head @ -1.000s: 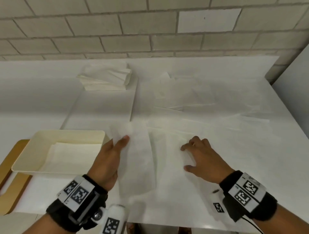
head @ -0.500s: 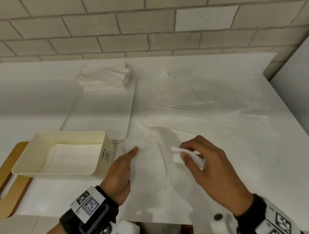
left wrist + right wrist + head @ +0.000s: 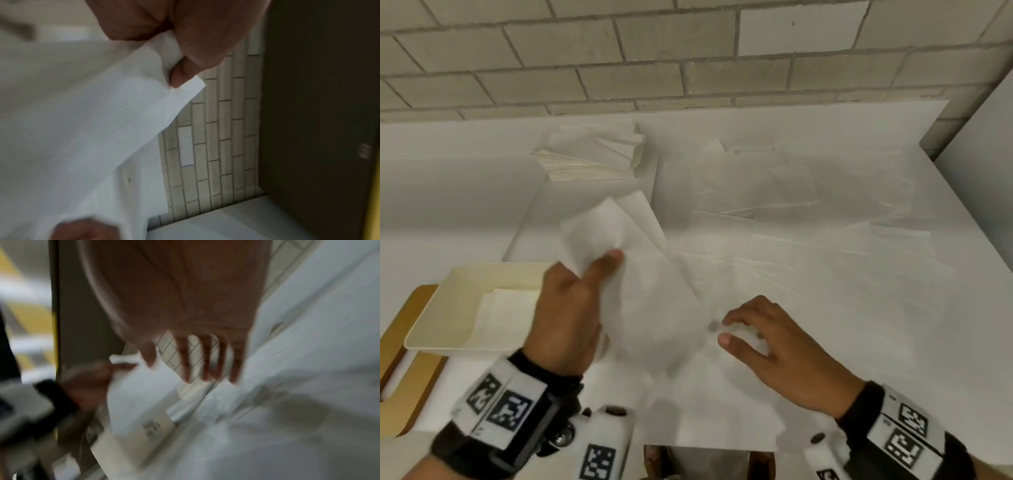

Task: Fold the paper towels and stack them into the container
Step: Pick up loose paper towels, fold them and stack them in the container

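My left hand (image 3: 602,263) pinches a folded white paper towel (image 3: 647,274) between thumb and fingers and holds it raised, just right of the cream container (image 3: 441,308). The left wrist view shows the pinch (image 3: 179,65) near a corner of the towel (image 3: 102,129). A folded towel (image 3: 506,318) lies flat inside the container. My right hand (image 3: 729,332) hovers low over the loose towels (image 3: 791,240) spread on the table, fingers relaxed and holding nothing. The blurred right wrist view shows the fingers (image 3: 205,363) spread, with the held towel (image 3: 139,394) beyond them.
A stack of unfolded towels (image 3: 592,157) sits at the back against the brick wall. A flat white board (image 3: 537,226) lies behind the container. A wooden tray (image 3: 400,342) lies under the container at the left edge. A grey wall (image 3: 979,154) bounds the table at right.
My left hand has lifted the folded towel up and leftward, near the container. My right hand has let go of the towel's corner and dropped to the table.
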`<move>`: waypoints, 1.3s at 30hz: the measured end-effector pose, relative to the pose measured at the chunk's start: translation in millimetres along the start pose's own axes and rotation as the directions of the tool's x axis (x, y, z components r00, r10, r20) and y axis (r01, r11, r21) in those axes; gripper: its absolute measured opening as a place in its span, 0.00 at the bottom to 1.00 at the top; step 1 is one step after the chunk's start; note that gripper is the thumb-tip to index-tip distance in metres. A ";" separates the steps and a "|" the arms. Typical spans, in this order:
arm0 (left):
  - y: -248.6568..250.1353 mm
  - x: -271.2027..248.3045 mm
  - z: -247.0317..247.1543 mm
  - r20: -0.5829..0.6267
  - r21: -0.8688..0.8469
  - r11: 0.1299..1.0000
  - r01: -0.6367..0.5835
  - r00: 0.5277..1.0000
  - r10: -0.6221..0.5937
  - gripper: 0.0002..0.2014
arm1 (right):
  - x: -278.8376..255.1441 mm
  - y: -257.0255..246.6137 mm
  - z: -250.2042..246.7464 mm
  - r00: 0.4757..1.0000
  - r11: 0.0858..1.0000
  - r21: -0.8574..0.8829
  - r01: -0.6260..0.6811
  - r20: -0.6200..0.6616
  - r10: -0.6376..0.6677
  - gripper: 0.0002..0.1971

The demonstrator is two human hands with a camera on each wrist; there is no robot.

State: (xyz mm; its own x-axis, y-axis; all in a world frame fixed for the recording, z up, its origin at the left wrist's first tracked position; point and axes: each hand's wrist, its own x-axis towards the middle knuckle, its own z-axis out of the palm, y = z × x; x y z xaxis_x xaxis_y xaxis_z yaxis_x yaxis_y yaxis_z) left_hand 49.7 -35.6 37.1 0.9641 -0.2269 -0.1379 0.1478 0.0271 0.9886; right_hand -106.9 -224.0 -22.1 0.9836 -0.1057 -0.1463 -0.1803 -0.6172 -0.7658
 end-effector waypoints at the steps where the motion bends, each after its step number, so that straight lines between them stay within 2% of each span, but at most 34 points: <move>1: 8.1 1.6 -4.5 0.015 0.017 0.998 -0.063 0.998 0.063 0.08 | 4.3 6.1 5.0 0.994 0.978 -0.206 -0.040 0.089 0.059 0.28; 2: 14.8 2.0 -7.5 0.037 0.034 0.993 -0.109 0.994 0.107 0.09 | 7.5 11.0 9.9 0.980 0.920 -0.389 -0.037 0.165 0.109 0.32; 3: 19.3 1.3 -9.0 0.059 0.049 0.990 -0.132 0.990 0.129 0.09 | 9.7 13.7 13.4 0.970 0.867 -0.498 -0.016 0.203 0.134 0.34; 4: 21.3 0.4 -9.9 0.079 0.061 0.989 -0.137 0.988 0.132 0.09 | 11.7 14.3 15.2 0.969 0.846 -0.533 0.002 0.211 0.131 0.33; 9: 16.6 -3.0 -9.0 0.098 0.070 0.995 -0.077 0.993 0.070 0.11 | 19.6 20.7 13.2 0.986 0.857 -0.516 -0.005 0.141 0.091 0.18; 12: 13.7 -3.3 -9.2 0.094 0.060 0.998 -0.033 0.995 0.027 0.11 | 17.4 21.3 13.3 0.992 0.842 -0.539 -0.007 0.100 0.072 0.13; 14: 13.9 -2.3 -8.8 0.088 0.057 0.998 -0.023 0.996 0.018 0.10 | 14.3 19.2 7.8 0.997 0.871 -0.492 -0.001 0.064 0.037 0.11; 17: 16.1 -0.5 -7.1 0.087 0.020 1.000 0.004 0.996 -0.006 0.10 | 10.1 3.4 -18.9 0.992 0.955 -0.295 -0.021 -0.127 -0.018 0.06; 19: 13.0 -1.8 -4.2 0.085 -0.033 0.996 0.082 0.993 -0.079 0.08 | 11.1 -11.4 -44.0 0.946 0.991 -0.131 -0.017 -0.322 -0.026 0.04; 22: -3.4 -11.3 2.4 0.113 -0.044 0.967 0.249 0.963 -0.243 0.05 | 10.8 -36.5 -78.9 0.810 0.995 0.071 0.072 -0.586 -0.017 0.06; 23: -10.5 -15.7 5.7 0.148 -0.032 0.953 0.300 0.945 -0.292 0.06 | 8.5 -45.3 -84.6 0.772 0.988 0.095 0.122 -0.635 -0.034 0.06; 24: -16.3 -20.8 10.5 0.185 -0.022 0.941 0.337 0.927 -0.327 0.08 | 6.1 -54.7 -84.4 0.756 0.984 0.079 0.159 -0.651 -0.070 0.06; 25: -21.6 -25.3 15.7 0.209 -0.022 0.936 0.352 0.917 -0.340 0.09 | 5.3 -63.3 -78.6 0.764 0.983 0.035 0.180 -0.635 -0.117 0.06; 28: -27.9 -36.6 37.4 0.264 -0.082 0.954 0.288 0.930 -0.257 0.13 | 7.1 -73.8 -40.3 0.867 0.982 -0.030 0.189 -0.465 -0.181 0.04; 30: -23.3 -40.5 49.7 0.332 -0.157 0.948 0.278 0.919 -0.215 0.18 | 8.5 -74.3 -18.3 0.925 0.985 0.040 0.166 -0.353 -0.142 0.11; 32: -14.8 -41.3 53.1 0.432 -0.258 0.893 0.368 0.871 -0.234 0.27 | 7.3 -71.3 -9.7 0.950 0.976 0.164 0.146 -0.298 -0.092 0.16; 34: -10.7 -39.4 49.5 0.485 -0.313 0.853 0.418 0.842 -0.235 0.32 | 5.0 -66.4 -10.1 0.958 0.960 0.244 0.139 -0.277 -0.068 0.16; 35: -11.5 -38.0 47.7 0.486 -0.313 0.852 0.420 0.841 -0.236 0.30 | 5.1 -62.9 -10.5 0.954 0.956 0.256 0.147 -0.293 -0.068 0.14; 36: -14.7 -36.3 46.1 0.484 -0.299 0.863 0.407 0.844 -0.231 0.26 | 5.8 -58.3 -10.3 0.939 0.957 0.243 0.158 -0.336 -0.070 0.12; 38: -22.7 -29.8 44.5 0.432 -0.248 0.898 0.362 0.871 -0.232 0.15 | 8.7 -45.9 -9.4 0.889 0.974 0.172 0.144 -0.456 -0.051 0.19; 39: -26.0 -26.3 43.3 0.402 -0.209 0.916 0.342 0.884 -0.238 0.13 | 9.5 -40.5 -9.7 0.872 0.980 0.169 0.108 -0.489 -0.012 0.22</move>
State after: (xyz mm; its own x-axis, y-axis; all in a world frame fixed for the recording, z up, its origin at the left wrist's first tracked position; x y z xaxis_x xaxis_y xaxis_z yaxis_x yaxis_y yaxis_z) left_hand 11.0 -72.5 17.5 0.7285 -0.5986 -0.3331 0.5109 0.1508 0.8463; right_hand -90.2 -207.5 13.6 0.8646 -0.4662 0.1874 -0.0722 -0.4843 -0.8719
